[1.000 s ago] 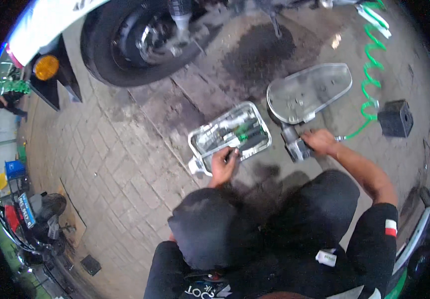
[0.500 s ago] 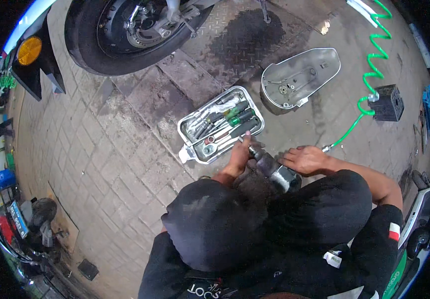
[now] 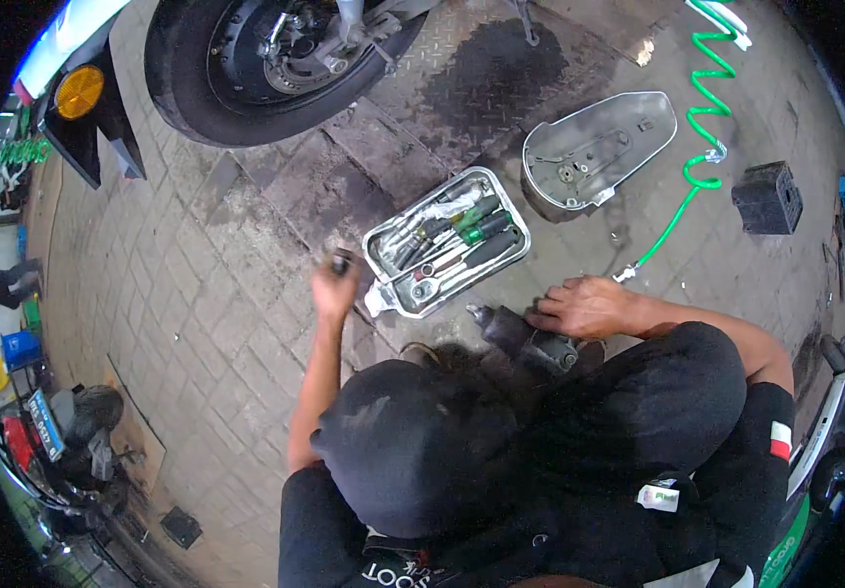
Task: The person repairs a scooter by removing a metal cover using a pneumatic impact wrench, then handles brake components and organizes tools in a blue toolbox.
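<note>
My left hand [image 3: 335, 286] is raised left of the tool tray [image 3: 450, 301], its fingers closed around a small dark piece that looks like a socket [image 3: 341, 262]. My right hand [image 3: 587, 308] rests with curled fingers on the grey air impact wrench [image 3: 512, 333], which lies in front of my knees. The wrench's bare drive end points toward the tray. Inside the tray are a ratchet [image 3: 426, 290], green-and-black handled screwdrivers [image 3: 484, 229] and several other hand tools. A crumpled whitish wrapper [image 3: 379, 300] sits at its near left corner.
A silver cover casing [image 3: 599, 147] lies beyond the tray. The coiled green air hose [image 3: 677, 220] ends in a fitting behind my right hand. A black block [image 3: 768, 199] stands at right. A motorcycle wheel [image 3: 236, 108] rises at the far left.
My left hand has moved from the wrench's nose to the left of the tray, carrying the dark socket. My right hand stays at the wrench. The hose's coils have shifted left.
</note>
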A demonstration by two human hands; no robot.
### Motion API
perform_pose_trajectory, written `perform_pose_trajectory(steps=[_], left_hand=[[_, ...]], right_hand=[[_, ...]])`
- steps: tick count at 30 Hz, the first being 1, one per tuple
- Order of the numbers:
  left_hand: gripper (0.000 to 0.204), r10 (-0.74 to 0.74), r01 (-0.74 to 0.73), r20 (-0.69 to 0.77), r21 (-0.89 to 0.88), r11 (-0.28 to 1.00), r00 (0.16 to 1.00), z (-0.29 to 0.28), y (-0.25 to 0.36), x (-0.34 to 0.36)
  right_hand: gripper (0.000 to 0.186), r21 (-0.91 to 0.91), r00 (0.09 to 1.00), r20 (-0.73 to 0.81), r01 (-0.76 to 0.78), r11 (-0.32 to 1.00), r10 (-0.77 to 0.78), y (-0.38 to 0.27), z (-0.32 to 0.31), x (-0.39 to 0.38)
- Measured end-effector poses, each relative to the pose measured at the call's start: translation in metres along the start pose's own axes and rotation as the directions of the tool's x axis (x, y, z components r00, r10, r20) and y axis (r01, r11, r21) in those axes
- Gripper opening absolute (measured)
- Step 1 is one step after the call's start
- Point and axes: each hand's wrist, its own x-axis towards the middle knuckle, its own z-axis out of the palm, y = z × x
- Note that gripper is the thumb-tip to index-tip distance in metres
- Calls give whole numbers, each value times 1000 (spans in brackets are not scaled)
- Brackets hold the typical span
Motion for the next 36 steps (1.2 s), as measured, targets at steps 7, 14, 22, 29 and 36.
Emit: perform_pose_trajectory(steps=[7,14,22,29,36], left_hand=[[39,66,-338,444,569,749,893,52,33,1],[43,223,-326,381,231,917,897,26,31,1],[38,488,-478,133,-102,872,862,5,104,-22],[40,552,-554,85,2,832,829,-5,129,-15],[47,623,-638,183,28,770,760,-13,147,-2]], right_hand=[[52,87,999,37,13,996,-16,-14,29,3],[77,492,974,98,-226,841,204,-7,14,-2],[75,955,876,-285,224,194,389,1,50,15],[69,868,903,-195,341,-361,383,-2,39,24],[71,821,917,-122,308,-480,381,-3,21,12]])
